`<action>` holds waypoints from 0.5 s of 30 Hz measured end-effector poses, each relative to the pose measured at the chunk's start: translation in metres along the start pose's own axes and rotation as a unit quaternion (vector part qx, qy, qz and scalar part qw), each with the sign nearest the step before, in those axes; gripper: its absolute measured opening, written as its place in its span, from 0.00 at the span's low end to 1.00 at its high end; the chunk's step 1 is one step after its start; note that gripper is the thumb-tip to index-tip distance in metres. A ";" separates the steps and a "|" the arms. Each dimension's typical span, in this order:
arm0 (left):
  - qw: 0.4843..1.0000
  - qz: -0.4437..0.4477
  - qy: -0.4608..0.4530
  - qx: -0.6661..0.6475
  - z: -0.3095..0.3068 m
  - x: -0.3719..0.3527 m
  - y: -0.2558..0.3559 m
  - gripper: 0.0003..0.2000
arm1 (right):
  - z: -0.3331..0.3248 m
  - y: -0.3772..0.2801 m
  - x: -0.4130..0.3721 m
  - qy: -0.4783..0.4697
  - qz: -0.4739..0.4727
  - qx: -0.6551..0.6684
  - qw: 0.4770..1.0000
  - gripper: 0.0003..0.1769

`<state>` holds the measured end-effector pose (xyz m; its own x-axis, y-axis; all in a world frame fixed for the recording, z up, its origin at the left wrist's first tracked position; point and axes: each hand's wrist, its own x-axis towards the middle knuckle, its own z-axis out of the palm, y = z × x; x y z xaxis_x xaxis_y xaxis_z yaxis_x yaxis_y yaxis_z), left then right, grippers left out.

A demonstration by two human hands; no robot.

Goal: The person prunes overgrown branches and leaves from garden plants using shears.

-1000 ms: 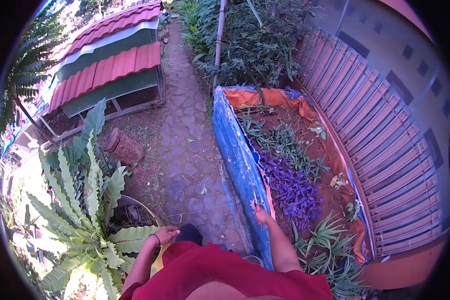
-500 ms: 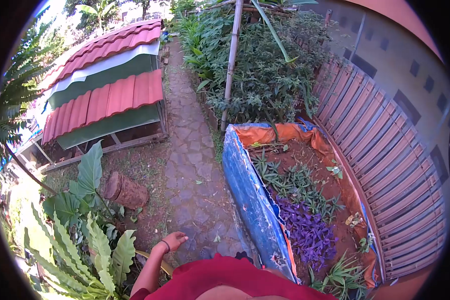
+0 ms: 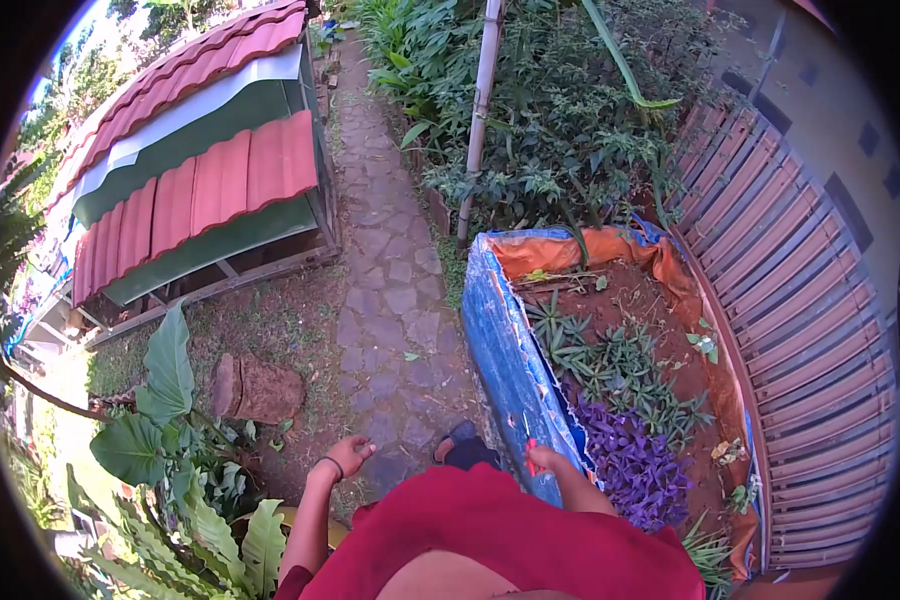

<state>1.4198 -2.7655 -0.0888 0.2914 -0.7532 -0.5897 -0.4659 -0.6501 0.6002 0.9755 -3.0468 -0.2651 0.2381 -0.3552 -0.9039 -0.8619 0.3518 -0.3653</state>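
My left hand [image 3: 350, 456], with a dark band at the wrist, hangs over the stone path. It holds nothing that I can see, and its fingers are loosely bent. At the blue side of the raised planting bed [image 3: 510, 350], my right hand [image 3: 550, 462] is closed on a red-handled tool [image 3: 532, 456]. A thin pale tip points up from the handle; its exact kind is too small to make out. Purple-leaved plants [image 3: 630, 460] grow in the bed just right of that hand.
A stone path [image 3: 395, 290] runs ahead, with my sandalled foot [image 3: 455, 437] on it. On the left are a red-roofed shelter [image 3: 220, 180], a cut log [image 3: 258, 388] and broad-leaved plants [image 3: 135, 445]. A slatted fence [image 3: 790, 330] borders the bed's right side; a pole [image 3: 480, 120] stands behind it.
My right hand has come into view with the red-handled tool. The view has tilted down and shifted, and my foot now shows on the path. My left hand stays low over the path.
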 end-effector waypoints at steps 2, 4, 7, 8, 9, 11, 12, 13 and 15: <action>0.998 -0.027 0.026 -0.050 -0.027 0.010 0.028 0.30 | -0.035 -0.051 0.037 0.024 -0.017 -0.003 1.000 0.18; 0.994 -0.049 0.027 -0.090 -0.041 0.030 0.031 0.30 | -0.060 -0.104 0.052 0.030 -0.015 0.019 0.999 0.18; 0.991 -0.082 0.005 -0.102 -0.074 0.072 0.060 0.30 | -0.106 -0.182 0.088 0.026 -0.064 0.019 0.997 0.17; 0.992 -0.065 0.013 -0.105 -0.078 0.095 0.054 0.30 | -0.117 -0.201 0.110 -0.005 -0.086 -0.009 0.996 0.17; 0.993 -0.049 0.023 -0.108 -0.092 0.105 0.067 0.30 | -0.126 -0.226 0.113 -0.013 -0.077 -0.011 0.997 0.17; 0.993 -0.083 0.009 -0.081 -0.113 0.133 0.088 0.30 | -0.138 -0.264 0.111 -0.002 -0.061 -0.062 0.996 0.16; 0.993 -0.068 0.011 -0.093 -0.121 0.154 0.094 0.30 | -0.140 -0.276 0.117 -0.002 -0.056 -0.063 0.996 0.16; 0.993 -0.052 0.012 -0.106 -0.128 0.173 0.103 0.30 | -0.143 -0.284 0.127 -0.015 -0.061 -0.066 0.996 0.16; 0.994 -0.022 0.011 -0.109 -0.147 0.218 0.121 0.29 | -0.153 -0.299 0.137 -0.025 -0.059 -0.076 0.995 0.17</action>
<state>1.5494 -3.0227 -0.0652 0.3266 -0.7244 -0.6071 -0.2617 -0.6865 0.6784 1.1970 -3.3328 -0.2456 0.3605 -0.3414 -0.8680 -0.8835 0.1734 -0.4351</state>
